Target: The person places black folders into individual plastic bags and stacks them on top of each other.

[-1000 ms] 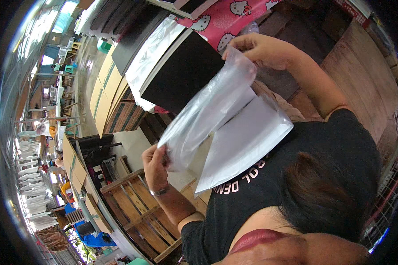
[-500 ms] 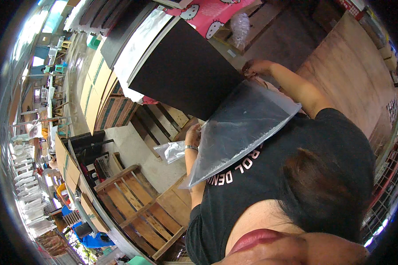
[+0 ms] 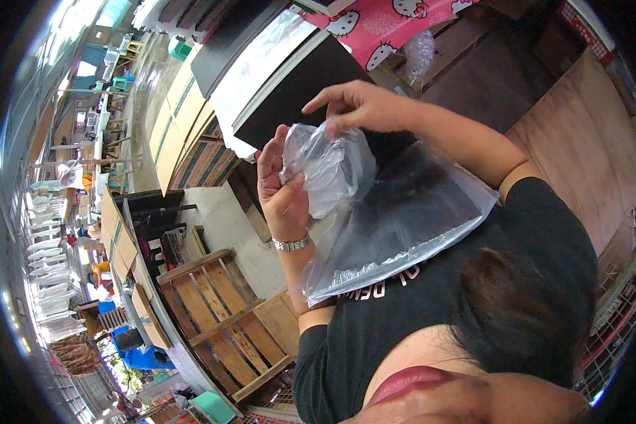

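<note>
A clear plastic bag (image 3: 431,212) spreads from my hands toward my chest, its seamed edge lying against my black shirt. The bag's far part is bunched up between my two hands. My left hand (image 3: 283,194), with a metal-banded watch at the wrist, holds the bunched plastic from the left, thumb against it and fingers raised. My right hand (image 3: 367,109) pinches the plastic from above, one finger stretched out past it. Behind and beneath is a flat black board (image 3: 286,92) with a pale edge, partly hidden by hands and plastic. I cannot tell whether any of it lies inside the bag.
A pink patterned cloth (image 3: 374,28) lies beyond the board, near a clump of clear plastic (image 3: 418,56). Flattened cardboard (image 3: 173,116) is stacked at the left. Wooden pallets (image 3: 226,318) sit lower left, and a brown wooden panel (image 3: 572,148) stands at the right.
Both hands have left the board's sides and come together over it. The bag's far part, previously spread flat, is now bunched between them. The view has shifted slightly.
</note>
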Available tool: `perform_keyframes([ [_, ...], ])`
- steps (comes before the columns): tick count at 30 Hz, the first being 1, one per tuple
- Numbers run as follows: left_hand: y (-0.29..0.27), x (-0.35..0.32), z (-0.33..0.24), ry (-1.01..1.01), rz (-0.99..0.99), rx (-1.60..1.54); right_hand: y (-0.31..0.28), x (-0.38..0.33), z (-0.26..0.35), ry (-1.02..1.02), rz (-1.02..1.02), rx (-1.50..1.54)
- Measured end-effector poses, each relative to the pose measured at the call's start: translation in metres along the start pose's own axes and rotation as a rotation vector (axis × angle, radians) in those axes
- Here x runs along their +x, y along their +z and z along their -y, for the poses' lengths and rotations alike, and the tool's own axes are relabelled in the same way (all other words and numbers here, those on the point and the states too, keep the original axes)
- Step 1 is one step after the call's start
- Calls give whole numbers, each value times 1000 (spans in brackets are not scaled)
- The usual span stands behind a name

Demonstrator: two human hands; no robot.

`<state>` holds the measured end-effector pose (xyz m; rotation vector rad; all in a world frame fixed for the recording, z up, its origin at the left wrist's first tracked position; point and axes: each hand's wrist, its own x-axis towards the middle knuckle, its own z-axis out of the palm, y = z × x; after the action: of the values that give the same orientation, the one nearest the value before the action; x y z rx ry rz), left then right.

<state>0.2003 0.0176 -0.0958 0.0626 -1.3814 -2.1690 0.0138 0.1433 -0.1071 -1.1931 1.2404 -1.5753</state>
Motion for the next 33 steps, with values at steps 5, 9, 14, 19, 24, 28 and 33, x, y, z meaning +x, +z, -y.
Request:
perform_keyframes([
  [5,1,13,13,-68,-154,68,5,4,3,-6,-89,-135],
  [9,5,15,19,3,-229,192,1,5,4,49,-138,-236],
  [14,21,4,20,81,-287,502,13,20,-13,-113,-223,48],
  [19,6,-4,18,-11,-280,404,38,21,3,-48,-289,56],
  [24,0,-2,8,91,-270,329,31,24,-7,-83,-282,-192],
  [28,6,-13,14,-277,-45,438,34,27,5,-147,-268,-46],
  [33,-12,-12,-13,-41,-106,-205,39,-11,-6,-84,296,-112],
])
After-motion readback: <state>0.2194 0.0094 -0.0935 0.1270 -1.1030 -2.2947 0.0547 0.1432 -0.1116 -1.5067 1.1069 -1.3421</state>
